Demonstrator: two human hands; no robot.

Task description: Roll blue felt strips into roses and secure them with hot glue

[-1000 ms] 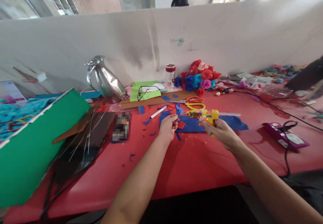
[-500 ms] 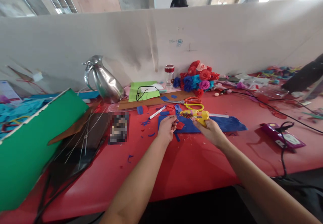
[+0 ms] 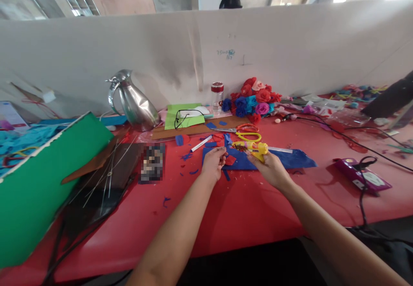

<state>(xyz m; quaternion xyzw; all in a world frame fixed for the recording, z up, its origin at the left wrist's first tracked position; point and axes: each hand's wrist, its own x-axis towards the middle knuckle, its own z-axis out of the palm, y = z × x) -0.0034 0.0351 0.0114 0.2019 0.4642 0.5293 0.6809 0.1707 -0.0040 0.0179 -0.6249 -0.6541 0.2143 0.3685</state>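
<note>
My right hand (image 3: 270, 169) grips a yellow glue gun (image 3: 254, 148), its nozzle pointing left toward my left hand. My left hand (image 3: 213, 164) is closed in a pinch on a small red piece I cannot make out clearly. Both hands hover over a blue felt sheet (image 3: 290, 158) on the red table (image 3: 245, 208). A red felt scrap (image 3: 230, 160) lies between the hands. Yellow-handled scissors (image 3: 248, 136) and orange-handled scissors (image 3: 240, 128) lie just beyond.
A steel jug (image 3: 134, 103) stands at the back left, a pile of felt roses (image 3: 253, 99) and a small jar (image 3: 217, 95) behind. A green board (image 3: 45, 178) with wires leans at left. A purple power strip (image 3: 363, 176) with cables sits right. White partition (image 3: 206, 53) closes the back.
My right hand with the glue gun has moved left, closer to my left hand. The left hand has stayed almost still.
</note>
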